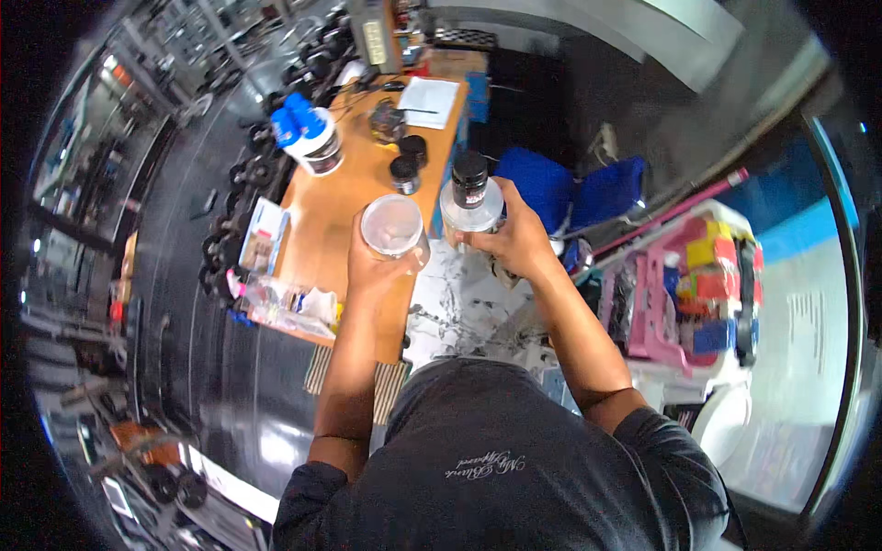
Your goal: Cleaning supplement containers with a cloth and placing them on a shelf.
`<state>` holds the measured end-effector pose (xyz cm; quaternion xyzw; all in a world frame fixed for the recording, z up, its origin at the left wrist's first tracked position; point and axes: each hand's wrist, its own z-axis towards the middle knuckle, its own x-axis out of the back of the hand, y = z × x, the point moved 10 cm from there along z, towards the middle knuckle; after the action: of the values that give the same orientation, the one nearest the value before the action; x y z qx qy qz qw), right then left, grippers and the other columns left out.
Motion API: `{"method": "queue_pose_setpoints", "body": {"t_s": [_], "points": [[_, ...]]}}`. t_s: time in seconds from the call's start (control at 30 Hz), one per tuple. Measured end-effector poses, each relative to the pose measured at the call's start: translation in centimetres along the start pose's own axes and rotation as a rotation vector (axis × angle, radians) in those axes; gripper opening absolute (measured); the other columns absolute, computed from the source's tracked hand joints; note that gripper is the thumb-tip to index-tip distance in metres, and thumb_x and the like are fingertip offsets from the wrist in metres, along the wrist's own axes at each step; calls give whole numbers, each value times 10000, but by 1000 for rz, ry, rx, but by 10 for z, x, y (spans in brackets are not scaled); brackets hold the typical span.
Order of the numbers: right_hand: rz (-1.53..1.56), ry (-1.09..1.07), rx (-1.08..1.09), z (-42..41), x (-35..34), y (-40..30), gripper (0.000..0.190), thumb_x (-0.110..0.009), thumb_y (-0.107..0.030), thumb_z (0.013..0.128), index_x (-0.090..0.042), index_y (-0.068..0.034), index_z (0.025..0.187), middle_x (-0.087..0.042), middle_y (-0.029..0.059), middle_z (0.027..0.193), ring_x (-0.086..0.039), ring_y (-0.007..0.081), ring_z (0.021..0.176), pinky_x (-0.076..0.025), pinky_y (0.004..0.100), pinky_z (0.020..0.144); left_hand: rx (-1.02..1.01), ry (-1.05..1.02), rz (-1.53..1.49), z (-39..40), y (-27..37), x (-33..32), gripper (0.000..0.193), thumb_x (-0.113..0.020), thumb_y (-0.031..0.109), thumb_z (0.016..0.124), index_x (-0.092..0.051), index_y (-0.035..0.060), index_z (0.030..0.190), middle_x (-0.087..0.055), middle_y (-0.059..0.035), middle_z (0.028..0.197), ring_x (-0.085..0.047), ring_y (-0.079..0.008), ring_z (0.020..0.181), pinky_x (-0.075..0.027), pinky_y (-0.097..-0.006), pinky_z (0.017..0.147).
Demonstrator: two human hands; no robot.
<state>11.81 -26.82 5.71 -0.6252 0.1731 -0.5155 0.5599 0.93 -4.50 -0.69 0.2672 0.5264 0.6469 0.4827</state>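
My left hand (pixel 375 267) grips a clear plastic jar (pixel 393 226) with a translucent round lid, held over the right edge of the wooden desk (pixel 324 227). In my right hand (pixel 521 237) is a second clear container (pixel 486 210), held just beyond the desk edge. A small dark bottle with a black ribbed cap (pixel 470 180) appears to stand on top of that container. The two containers are side by side, a little apart. Two small black-lidded jars (pixel 405 173) stand on the desk just past my left hand.
On the desk are a white tub (pixel 318 155) with blue shaker bottles (pixel 298 120), a paper sheet (pixel 431 102) with a pen, a glass jar (pixel 387 122) and a clear tray (pixel 289 303). Blue chairs (pixel 537 186) and a pink basket (pixel 651 303) of packages are to the right.
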Motion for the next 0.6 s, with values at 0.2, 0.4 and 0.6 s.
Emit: {"method": "queue_pose_setpoints", "body": {"t_s": [0.2, 0.4, 0.6], "points": [[-71, 209, -97, -83, 85, -2, 914, -959, -291, 728, -485, -21, 1462, -726, 200, 1240, -702, 289, 1187, -526, 400, 1024, 13, -249, 2, -9, 7, -86, 922, -949, 40, 666, -451, 34, 1443, -609, -111, 1346, -616, -218, 1266, -505, -382, 1094], [10, 402, -203, -189, 160, -13, 861, -976, -334, 678, -549, -36, 1364, -729, 254, 1201, -709, 409, 1153, -543, 462, 979, -63, -450, -41, -37, 36, -184, 848, -961, 108, 666, -503, 47, 1377, -621, -103, 1302, -625, -207, 1206, -499, -381, 1074], [-88, 596, -324, -299, 227, -44, 874, -963, -309, 715, -537, -5, 1414, -733, 203, 1210, -719, 306, 1155, -535, 406, 997, -45, -712, -82, -86, 70, -289, 808, -948, 97, 678, -521, 51, 1362, -612, -93, 1304, -614, -225, 1220, -497, -384, 1077]]}}
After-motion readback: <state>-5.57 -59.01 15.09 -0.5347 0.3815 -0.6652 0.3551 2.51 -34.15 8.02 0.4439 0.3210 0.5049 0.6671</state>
